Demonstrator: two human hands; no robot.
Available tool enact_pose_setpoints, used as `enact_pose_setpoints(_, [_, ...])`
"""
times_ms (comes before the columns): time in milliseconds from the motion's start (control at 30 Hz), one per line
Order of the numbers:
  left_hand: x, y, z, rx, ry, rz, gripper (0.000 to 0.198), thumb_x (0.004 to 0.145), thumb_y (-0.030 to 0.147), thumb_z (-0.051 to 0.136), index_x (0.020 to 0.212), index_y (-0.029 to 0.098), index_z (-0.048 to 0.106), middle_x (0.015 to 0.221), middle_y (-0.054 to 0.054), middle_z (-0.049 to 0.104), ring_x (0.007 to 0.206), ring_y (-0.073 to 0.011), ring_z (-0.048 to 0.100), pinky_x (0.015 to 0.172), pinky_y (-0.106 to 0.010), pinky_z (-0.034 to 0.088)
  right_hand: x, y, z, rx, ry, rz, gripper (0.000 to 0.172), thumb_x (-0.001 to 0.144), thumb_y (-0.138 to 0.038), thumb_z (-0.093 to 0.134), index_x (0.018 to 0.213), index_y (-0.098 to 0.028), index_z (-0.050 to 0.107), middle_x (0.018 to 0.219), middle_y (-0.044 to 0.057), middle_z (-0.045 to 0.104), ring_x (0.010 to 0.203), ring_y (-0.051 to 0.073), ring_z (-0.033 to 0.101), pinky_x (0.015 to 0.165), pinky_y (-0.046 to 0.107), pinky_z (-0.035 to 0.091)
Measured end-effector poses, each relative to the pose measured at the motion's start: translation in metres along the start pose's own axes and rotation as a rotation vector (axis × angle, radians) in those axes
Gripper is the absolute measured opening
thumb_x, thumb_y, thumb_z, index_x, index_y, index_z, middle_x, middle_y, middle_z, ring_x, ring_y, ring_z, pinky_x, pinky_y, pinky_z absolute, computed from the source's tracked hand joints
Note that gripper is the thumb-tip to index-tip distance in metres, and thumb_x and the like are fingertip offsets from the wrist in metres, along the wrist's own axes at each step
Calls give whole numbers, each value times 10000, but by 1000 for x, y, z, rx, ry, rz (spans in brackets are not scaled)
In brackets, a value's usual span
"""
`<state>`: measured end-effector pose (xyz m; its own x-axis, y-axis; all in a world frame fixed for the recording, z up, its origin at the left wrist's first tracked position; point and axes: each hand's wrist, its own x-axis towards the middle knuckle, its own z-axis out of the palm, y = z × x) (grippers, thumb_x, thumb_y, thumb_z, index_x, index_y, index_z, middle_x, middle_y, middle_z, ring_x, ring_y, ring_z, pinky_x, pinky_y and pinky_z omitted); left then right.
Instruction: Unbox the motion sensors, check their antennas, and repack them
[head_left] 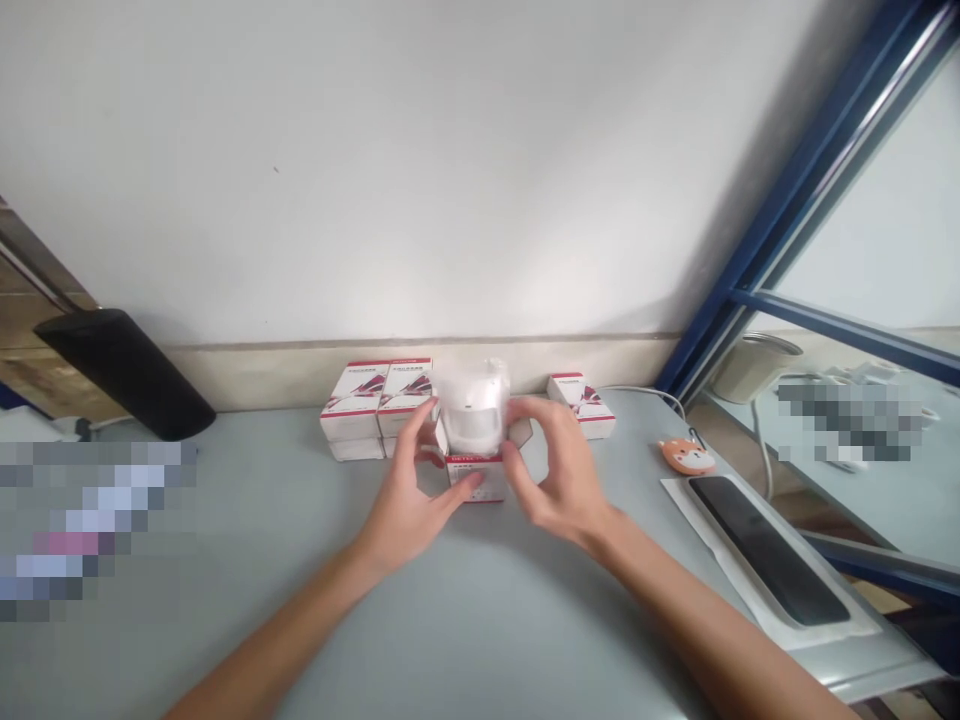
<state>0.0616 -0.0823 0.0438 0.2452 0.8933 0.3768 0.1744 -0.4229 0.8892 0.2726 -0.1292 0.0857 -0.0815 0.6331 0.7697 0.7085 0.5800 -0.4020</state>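
A white motion detector (472,415) in clear plastic wrap stands upright in the mouth of a small open box (487,487), its upper part above the rim. The box is white with a red edge, and its side flaps stick out. My left hand (412,495) is closed around the box's left side, thumb on the front face. Curled at the detector's right side, my right hand (559,465) has its index finger and thumb against the wrapped detector and the box edge. The lower part of the detector is hidden inside the box.
Several red-and-white boxes (360,395) are stacked at the wall on the left; another box (589,405) stands right. A black cylinder-like object (124,375) leans at far left. A dark phone-like slab (769,550) and an orange animal-faced item (686,457) lie right, beside a blue frame (787,170).
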Motion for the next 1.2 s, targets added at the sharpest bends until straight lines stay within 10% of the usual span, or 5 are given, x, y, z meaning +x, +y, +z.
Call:
enact_pose_setpoints(500, [-4, -7, 6, -18, 14, 17, 828, 877, 388, 829, 1566, 433, 373, 1462, -71, 561, 1255, -292, 612, 1046, -444, 533, -3, 10, 7, -97, 27, -72, 289, 978, -163, 533, 1230, -271, 627, 1263, 123, 616, 1238, 319, 591, 1058, 545, 477])
enact_pose_setpoints(833, [-2, 0, -5, 366, -152, 379, 633, 1019, 219, 621, 1569, 426, 386, 1294, -44, 572, 1042, -176, 633, 912, -331, 585, 2, 6, -2, -74, -83, -154, 192, 932, -111, 576, 1011, -256, 674, 1338, 79, 616, 1376, 325, 508, 1153, 557, 444])
enact_pose_setpoints(1000, [2, 4, -7, 436, -157, 385, 453, 1035, 254, 611, 1456, 369, 488, 1273, -39, 573, 1150, -192, 649, 952, -307, 580, -4, 8, 9, 202, 24, 76, 426, 994, -200, 582, 1398, -282, 474, 1370, 130, 524, 1272, 255, 577, 1040, 483, 565])
enact_pose_setpoints(1200, [6, 1, -9, 451, -160, 401, 421, 1026, 305, 643, 1418, 361, 501, 1296, -47, 570, 1114, -191, 674, 743, -232, 588, -8, 13, 13, 304, -96, 199, 214, 1050, -296, 568, 1264, -292, 569, 1414, 100, 559, 1298, 237, 584, 1054, 458, 550])
